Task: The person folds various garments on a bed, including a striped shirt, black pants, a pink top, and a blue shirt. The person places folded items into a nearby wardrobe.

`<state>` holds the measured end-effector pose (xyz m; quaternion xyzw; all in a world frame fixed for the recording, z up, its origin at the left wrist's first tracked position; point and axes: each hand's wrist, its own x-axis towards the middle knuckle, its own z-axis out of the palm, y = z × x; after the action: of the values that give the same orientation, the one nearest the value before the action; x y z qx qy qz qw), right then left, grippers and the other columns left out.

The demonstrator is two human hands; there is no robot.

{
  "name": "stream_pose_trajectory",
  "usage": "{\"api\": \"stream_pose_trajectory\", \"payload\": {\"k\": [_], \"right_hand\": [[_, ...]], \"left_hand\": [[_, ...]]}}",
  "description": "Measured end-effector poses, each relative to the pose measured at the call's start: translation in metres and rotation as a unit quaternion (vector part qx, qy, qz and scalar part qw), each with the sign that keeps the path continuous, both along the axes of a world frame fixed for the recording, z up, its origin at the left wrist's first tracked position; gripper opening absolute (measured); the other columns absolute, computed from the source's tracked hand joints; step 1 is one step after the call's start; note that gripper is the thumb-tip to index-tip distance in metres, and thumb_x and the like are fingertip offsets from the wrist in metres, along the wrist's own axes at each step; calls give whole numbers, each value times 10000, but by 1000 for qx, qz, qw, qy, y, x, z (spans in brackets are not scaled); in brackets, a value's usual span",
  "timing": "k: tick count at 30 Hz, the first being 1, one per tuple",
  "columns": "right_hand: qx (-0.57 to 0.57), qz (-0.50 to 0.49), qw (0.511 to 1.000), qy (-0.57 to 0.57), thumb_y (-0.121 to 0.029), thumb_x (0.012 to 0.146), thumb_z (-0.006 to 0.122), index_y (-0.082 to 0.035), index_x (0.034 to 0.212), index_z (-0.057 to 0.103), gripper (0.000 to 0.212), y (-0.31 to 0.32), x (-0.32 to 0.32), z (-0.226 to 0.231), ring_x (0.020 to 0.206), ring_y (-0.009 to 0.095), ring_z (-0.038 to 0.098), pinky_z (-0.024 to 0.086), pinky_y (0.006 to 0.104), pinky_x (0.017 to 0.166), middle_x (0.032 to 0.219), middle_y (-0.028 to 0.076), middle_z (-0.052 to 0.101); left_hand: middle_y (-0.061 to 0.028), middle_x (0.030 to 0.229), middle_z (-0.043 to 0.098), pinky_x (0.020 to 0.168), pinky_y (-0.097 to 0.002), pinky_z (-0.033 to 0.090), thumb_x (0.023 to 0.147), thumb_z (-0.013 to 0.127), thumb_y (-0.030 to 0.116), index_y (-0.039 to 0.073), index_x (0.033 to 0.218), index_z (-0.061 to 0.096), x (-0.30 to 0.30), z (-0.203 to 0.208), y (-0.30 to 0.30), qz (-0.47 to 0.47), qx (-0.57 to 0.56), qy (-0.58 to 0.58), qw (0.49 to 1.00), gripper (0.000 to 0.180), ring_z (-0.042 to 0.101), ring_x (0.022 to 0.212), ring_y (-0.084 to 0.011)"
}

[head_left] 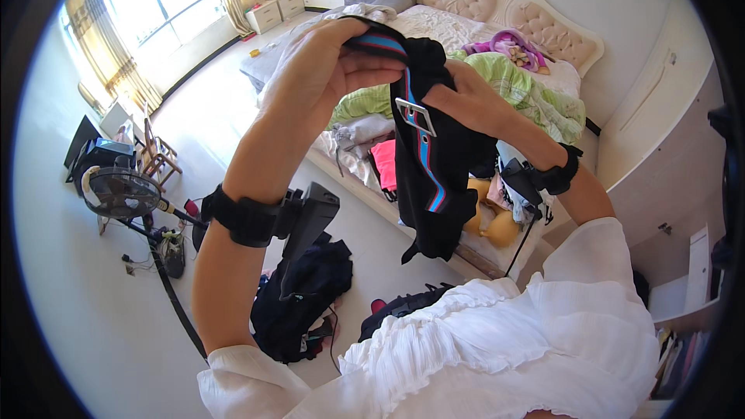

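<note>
A black garment (431, 209) hangs in front of me, held up between both hands. It carries a belt (423, 151) with blue and red stripes and a square silver buckle (416, 116). My left hand (334, 62) is closed round the upper loop of the striped band, its fingers curled under it. My right hand (469, 101) grips the black cloth beside the buckle, thumb in front and the other fingers mostly hidden. The garment's lower end dangles free above the bed's near edge. Its exact kind I cannot make out.
Behind stands a bed (434, 19) with a green quilt (535, 101), a purple cloth (512, 45) and mixed clothes. Dark clothes (303, 295) lie on the floor. At left are a fan (120, 190) and a wooden chair (159, 151); at right, an open cabinet (679, 295).
</note>
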<state>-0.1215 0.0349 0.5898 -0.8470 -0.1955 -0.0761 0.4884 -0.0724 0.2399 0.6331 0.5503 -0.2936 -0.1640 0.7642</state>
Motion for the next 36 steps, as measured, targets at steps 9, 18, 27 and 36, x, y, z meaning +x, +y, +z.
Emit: {"api": "stream_pose_trajectory", "payload": {"k": [9,18,27,36], "right_hand": [[285,6,947,145,-234,899,456,2,1075,574,317,-43,4,23,801,105,628,519,242,732,942,49,642],[285,26,952,110,-218,907,462,5,1107,577,321,-31,-18,17,775,85,629,525,215,716,908,41,654],[380,-107,917,61,-211,913,487,-14,1074,580,271,-110,-36,19,724,122,650,551,248,639,866,48,658],[294,-166,941,0,-161,883,568,-43,1122,553,268,-167,-1,-33,860,127,622,505,274,774,994,39,636]], "left_hand": [[-154,1068,580,812,-330,480,779,693,252,-3,1299,370,-9,-94,-46,182,46,-133,973,663,588,957,-229],[-158,902,627,712,-422,471,667,602,68,77,971,624,10,-154,-85,257,242,-305,885,304,592,827,-372],[-186,808,643,709,-412,480,690,574,90,87,900,682,82,-206,64,257,547,-260,753,237,619,797,-355],[-40,771,647,712,-229,448,747,530,13,6,872,665,106,-81,120,172,444,-143,867,185,569,714,-103]]}}
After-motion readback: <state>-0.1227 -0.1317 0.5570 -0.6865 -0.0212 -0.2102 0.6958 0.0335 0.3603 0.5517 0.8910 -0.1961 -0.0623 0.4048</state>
